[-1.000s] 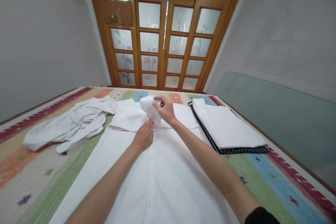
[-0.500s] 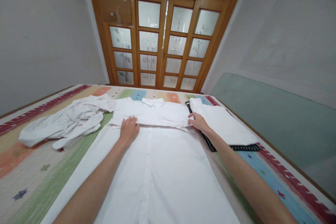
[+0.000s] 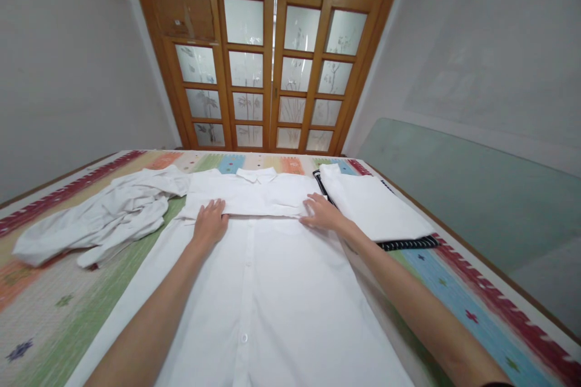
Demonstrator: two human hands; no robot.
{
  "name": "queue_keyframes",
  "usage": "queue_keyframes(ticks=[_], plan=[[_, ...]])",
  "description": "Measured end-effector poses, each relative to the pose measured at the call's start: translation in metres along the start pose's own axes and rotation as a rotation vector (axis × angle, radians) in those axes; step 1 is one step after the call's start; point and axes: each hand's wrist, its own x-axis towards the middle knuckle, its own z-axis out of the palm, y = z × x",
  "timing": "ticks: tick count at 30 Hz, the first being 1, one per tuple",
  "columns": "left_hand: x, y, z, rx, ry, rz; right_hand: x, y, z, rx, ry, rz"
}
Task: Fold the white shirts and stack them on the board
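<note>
A white buttoned shirt (image 3: 258,290) lies spread flat in front of me, collar at the far end. Its sleeves (image 3: 254,196) are folded across the chest as a band. My left hand (image 3: 209,222) lies flat, fingers stretched, on the band's left lower edge. Over at the band's right end, my right hand (image 3: 321,213) rests flat with its fingers spread. Neither hand holds anything.
A crumpled white garment (image 3: 100,217) lies to the left on the striped colourful mat (image 3: 458,296). A folded white garment on a dark striped one (image 3: 372,205) sits at the right. A wooden glass-paned door (image 3: 267,66) stands beyond.
A second ago both hands held a bunched sleeve above the chest. It now lies flat across the shirt, and the hands have moved apart to press on the folded band's ends.
</note>
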Motion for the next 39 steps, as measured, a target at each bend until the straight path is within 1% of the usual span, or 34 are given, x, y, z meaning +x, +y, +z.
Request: queue_keyframes(ticks=[2, 5, 10, 15, 17, 20, 22, 24, 27, 31, 34, 37, 39], plan=[[0.002, -0.008, 0.000, 0.007, 0.016, -0.004, -0.002, -0.005, 0.001, -0.017, -0.075, -0.030], [0.005, -0.024, -0.001, 0.027, 0.032, -0.020, -0.004, -0.013, -0.001, -0.062, -0.115, -0.072], [0.006, -0.052, -0.007, 0.042, 0.045, -0.112, -0.003, -0.022, -0.007, -0.163, -0.118, -0.112], [0.003, -0.068, -0.021, -0.011, 0.049, -0.249, 0.006, -0.025, -0.010, -0.223, -0.092, -0.056], [0.002, -0.070, -0.026, -0.007, 0.032, -0.297, 0.010, -0.026, -0.011, -0.255, -0.071, -0.049], [0.001, -0.071, -0.031, 0.031, 0.026, -0.344, 0.014, -0.027, -0.011, -0.299, -0.010, -0.076], [0.000, -0.072, -0.033, 0.054, 0.047, -0.338, 0.015, -0.026, -0.007, -0.315, 0.021, -0.111], [-0.001, -0.073, -0.036, 0.076, 0.075, -0.324, 0.014, -0.022, -0.001, -0.312, 0.020, -0.147], [-0.003, -0.073, -0.039, 0.113, 0.103, -0.332, 0.011, -0.013, 0.010, -0.292, -0.021, -0.157], [-0.004, -0.071, -0.042, 0.118, 0.074, -0.362, 0.008, -0.002, 0.021, -0.233, -0.080, -0.179], [-0.005, -0.070, -0.043, 0.112, 0.046, -0.349, 0.010, 0.003, 0.021, -0.152, -0.157, -0.204], [-0.007, -0.068, -0.044, 0.120, 0.046, -0.304, 0.015, 0.005, 0.016, -0.045, -0.258, -0.168], [-0.008, -0.068, -0.044, 0.137, 0.037, -0.272, 0.019, 0.004, 0.014, 0.029, -0.304, -0.128]])
